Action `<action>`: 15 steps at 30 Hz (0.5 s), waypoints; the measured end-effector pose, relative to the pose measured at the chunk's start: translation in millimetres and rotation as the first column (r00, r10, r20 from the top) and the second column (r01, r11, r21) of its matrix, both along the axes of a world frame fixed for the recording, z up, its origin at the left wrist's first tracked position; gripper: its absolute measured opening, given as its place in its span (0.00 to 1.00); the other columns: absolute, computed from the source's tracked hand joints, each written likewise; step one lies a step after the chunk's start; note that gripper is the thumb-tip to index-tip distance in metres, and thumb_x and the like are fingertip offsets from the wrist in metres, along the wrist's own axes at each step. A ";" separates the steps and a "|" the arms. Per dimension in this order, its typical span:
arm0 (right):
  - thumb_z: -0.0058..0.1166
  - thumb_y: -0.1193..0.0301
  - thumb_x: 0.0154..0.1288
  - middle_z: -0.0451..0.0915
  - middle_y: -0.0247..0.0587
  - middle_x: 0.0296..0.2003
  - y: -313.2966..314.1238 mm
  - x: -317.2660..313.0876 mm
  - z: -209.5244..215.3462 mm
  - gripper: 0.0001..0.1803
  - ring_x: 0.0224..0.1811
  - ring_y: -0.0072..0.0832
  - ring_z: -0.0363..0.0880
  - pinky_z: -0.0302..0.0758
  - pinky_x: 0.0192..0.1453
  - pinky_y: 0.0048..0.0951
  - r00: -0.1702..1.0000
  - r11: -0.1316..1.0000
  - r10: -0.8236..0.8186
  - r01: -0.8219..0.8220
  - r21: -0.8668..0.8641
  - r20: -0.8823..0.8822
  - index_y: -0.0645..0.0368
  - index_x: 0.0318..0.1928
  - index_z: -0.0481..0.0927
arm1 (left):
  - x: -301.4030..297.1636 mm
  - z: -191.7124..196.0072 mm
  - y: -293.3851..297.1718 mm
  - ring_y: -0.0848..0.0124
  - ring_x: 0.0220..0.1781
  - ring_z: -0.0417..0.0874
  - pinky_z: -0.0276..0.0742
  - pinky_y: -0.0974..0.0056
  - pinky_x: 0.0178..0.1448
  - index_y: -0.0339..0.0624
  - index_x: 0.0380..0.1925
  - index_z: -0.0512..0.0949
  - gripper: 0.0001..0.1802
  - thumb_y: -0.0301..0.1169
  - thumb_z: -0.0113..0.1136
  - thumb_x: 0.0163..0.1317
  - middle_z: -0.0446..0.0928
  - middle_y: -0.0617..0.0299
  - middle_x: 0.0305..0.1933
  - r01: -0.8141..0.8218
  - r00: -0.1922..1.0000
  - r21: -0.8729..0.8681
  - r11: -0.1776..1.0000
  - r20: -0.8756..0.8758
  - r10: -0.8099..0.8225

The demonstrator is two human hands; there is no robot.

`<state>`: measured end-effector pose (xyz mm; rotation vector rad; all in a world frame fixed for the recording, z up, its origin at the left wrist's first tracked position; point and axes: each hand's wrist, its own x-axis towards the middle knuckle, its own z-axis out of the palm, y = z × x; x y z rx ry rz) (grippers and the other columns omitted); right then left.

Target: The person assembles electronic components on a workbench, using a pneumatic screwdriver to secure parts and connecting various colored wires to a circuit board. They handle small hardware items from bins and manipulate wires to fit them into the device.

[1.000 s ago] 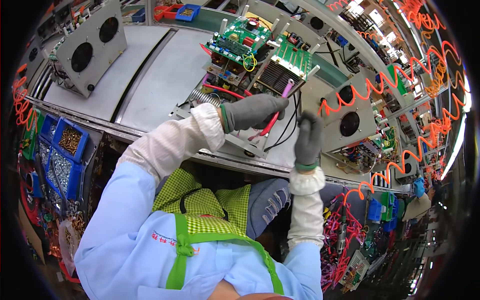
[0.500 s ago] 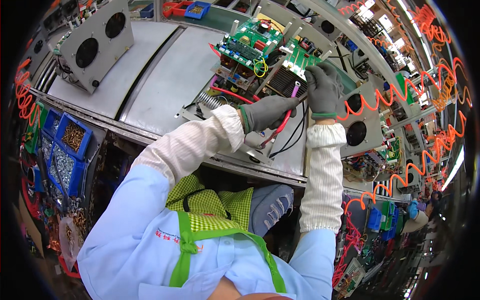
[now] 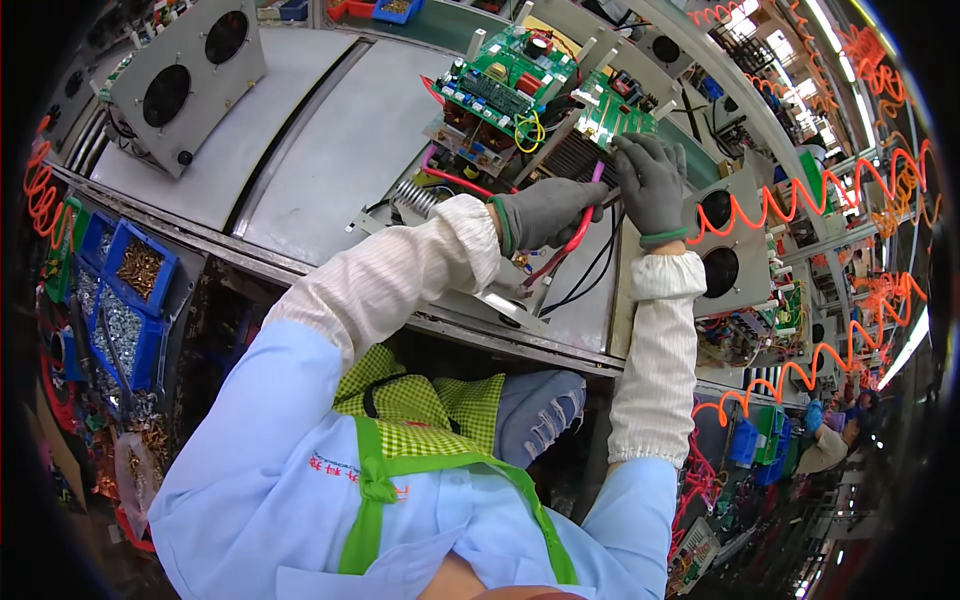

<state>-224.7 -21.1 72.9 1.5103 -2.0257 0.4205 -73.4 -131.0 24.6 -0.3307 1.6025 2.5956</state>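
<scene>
Wires [image 3: 572, 240], red and black, run down from an open metal chassis [image 3: 560, 160] on the grey workbench [image 3: 300, 170], just below its green circuit boards [image 3: 505, 80]. The left hand [image 3: 545, 212], gloved grey, has its fingers curled around the red wire. The right hand [image 3: 650, 180] rests on the chassis edge, fingers bent and close together. A fan panel [image 3: 185, 80] stands well to the left; blue bins of screws [image 3: 125, 300] sit below the bench.

A single head-worn fisheye view looks steeply down past the person's chest onto the open circuit-board assembly [image 3: 520, 110], fairly close. Around it, bench edges bend toward the rim, with parts bins [image 3: 110, 300] lower left.
</scene>
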 end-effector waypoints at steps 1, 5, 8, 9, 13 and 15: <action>0.55 0.61 0.65 0.80 0.34 0.53 2.7 -0.6 2.1 0.15 0.61 0.37 0.73 0.49 0.76 0.50 1.000 0.999 0.018 -0.018 0.027 -0.005 0.45 0.51 0.84 | -0.8 -0.7 -2.5 0.80 0.14 0.61 0.55 0.70 0.19 0.48 0.30 0.74 0.20 0.49 0.46 0.73 0.63 0.74 0.16 0.032 0.999 -0.054 0.998 -0.035 -0.034; 0.54 0.63 0.62 0.79 0.35 0.56 10.0 0.0 6.2 0.22 0.61 0.38 0.74 0.48 0.76 0.53 1.000 0.991 0.014 -0.010 0.137 -0.023 0.45 0.58 0.80 | -5.3 2.1 -3.6 0.75 0.14 0.61 0.56 0.66 0.19 0.41 0.36 0.72 0.19 0.43 0.39 0.74 0.63 0.66 0.16 0.057 0.992 -0.143 0.988 -0.108 -0.073; 0.54 0.65 0.60 0.77 0.36 0.58 10.0 1.6 0.8 0.26 0.62 0.39 0.74 0.50 0.76 0.54 0.999 0.989 -0.019 0.023 0.147 -0.033 0.45 0.61 0.77 | -4.4 6.6 -3.4 0.75 0.15 0.64 0.57 0.67 0.20 0.40 0.37 0.72 0.18 0.43 0.40 0.75 0.65 0.66 0.17 0.058 0.982 -0.215 0.975 -0.166 -0.095; 0.54 0.66 0.60 0.77 0.36 0.59 9.4 2.5 -2.8 0.27 0.62 0.39 0.74 0.51 0.75 0.54 1.000 0.991 -0.029 0.030 0.131 -0.008 0.44 0.63 0.75 | -3.7 8.3 -2.8 0.75 0.15 0.65 0.58 0.66 0.20 0.40 0.36 0.72 0.19 0.43 0.40 0.75 0.65 0.66 0.18 0.035 0.971 -0.292 0.956 -0.215 -0.102; 0.54 0.64 0.61 0.76 0.41 0.61 6.4 2.4 -17.5 0.29 0.60 0.41 0.76 0.59 0.72 0.52 0.992 0.992 -0.072 0.082 0.100 -0.099 0.47 0.65 0.73 | -1.3 13.3 1.7 0.77 0.15 0.65 0.58 0.68 0.20 0.43 0.31 0.73 0.20 0.46 0.43 0.75 0.65 0.69 0.17 -0.005 0.947 -0.408 0.913 -0.296 -0.128; 0.55 0.62 0.62 0.76 0.41 0.61 5.6 1.6 -24.5 0.29 0.58 0.41 0.79 0.60 0.71 0.52 0.974 0.990 -0.098 0.116 0.075 -0.202 0.48 0.65 0.73 | -2.2 15.7 5.1 0.77 0.15 0.65 0.57 0.68 0.20 0.43 0.27 0.72 0.23 0.48 0.43 0.75 0.66 0.68 0.16 -0.026 0.944 -0.418 0.908 -0.309 -0.115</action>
